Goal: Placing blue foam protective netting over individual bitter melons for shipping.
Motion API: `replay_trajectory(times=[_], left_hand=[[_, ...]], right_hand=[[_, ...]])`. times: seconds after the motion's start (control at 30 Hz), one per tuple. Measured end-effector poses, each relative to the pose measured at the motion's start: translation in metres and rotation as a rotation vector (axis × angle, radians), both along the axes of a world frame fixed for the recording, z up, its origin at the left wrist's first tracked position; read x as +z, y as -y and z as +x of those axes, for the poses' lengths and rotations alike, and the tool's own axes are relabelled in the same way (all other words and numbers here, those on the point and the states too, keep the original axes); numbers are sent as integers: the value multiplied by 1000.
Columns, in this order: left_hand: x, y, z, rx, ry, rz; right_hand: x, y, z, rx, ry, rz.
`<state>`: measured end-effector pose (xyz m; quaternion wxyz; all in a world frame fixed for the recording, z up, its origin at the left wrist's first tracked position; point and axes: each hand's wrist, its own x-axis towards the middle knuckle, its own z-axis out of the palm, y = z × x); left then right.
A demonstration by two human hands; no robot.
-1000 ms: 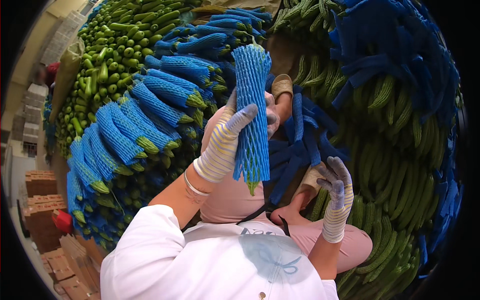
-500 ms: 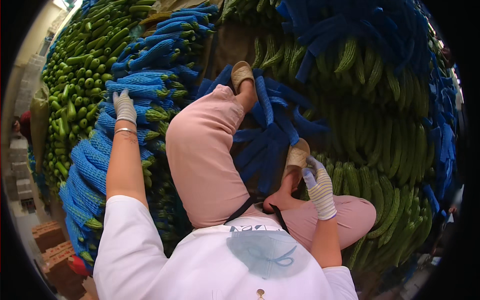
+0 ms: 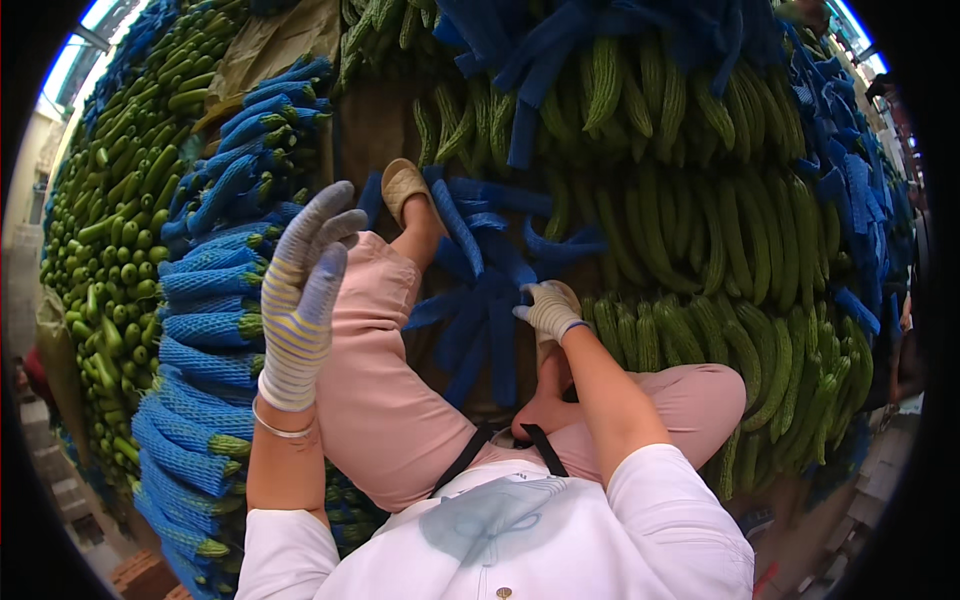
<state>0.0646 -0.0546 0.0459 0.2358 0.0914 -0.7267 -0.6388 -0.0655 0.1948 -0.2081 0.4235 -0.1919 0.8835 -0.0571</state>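
Observation:
Raised above my left knee, my left hand (image 3: 308,290) in a striped glove has its fingers apart and holds nothing. My right hand (image 3: 552,308), gloved too, reaches down beside my right slipper at the edge of several loose blue foam net sleeves (image 3: 490,310). Its thumb and forefinger are apart near one sleeve end; I see nothing held between them. Left of my legs lies a row of long green gourds in blue net sleeves (image 3: 205,328), their green tips poking out. Bare ridged gourds, likely bitter gourds (image 3: 690,335), lie in rows at the right.
Smooth green vegetables (image 3: 110,230) form a heap at the far left. Brown paper (image 3: 270,55) lies by its far end. More blue sleeves (image 3: 620,30) cover gourds at the far side, and others (image 3: 860,200) pile at the right. My slippered foot (image 3: 408,190) rests beside the loose sleeves.
My left hand has left the sleeved gourds and risen toward my left knee. My right hand has moved left and forward from my right knee to the loose sleeves. The view has shifted.

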Motion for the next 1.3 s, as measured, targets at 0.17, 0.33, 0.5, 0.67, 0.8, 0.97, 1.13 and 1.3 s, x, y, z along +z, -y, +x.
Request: replay_trajectory(times=[0.17,0.33,0.5,0.67,0.8,0.97,1.13,1.3], left_hand=[[-19,-52,-4,-354,350,-372],[-46,-82,-5,-410,419,-358],[-42,-103,-1,-308,376,518],[-70,-122,7,-349,357,584],[-75,-124,15,-314,372,573],[-68,-118,23,-285,413,648],[-65,-123,25,-240,456,352],[-69,-81,21,-684,208,505]], right_hand=[[102,7,35,-469,-24,-1123],[181,3,74,-519,258,-1540],[176,-7,85,-896,433,-1655],[179,-9,99,-833,493,-1506],[159,-10,108,-819,535,-1531],[162,-20,102,-753,584,-1457],[168,-26,110,-527,192,-1442],[174,-27,103,-731,321,-1450]])
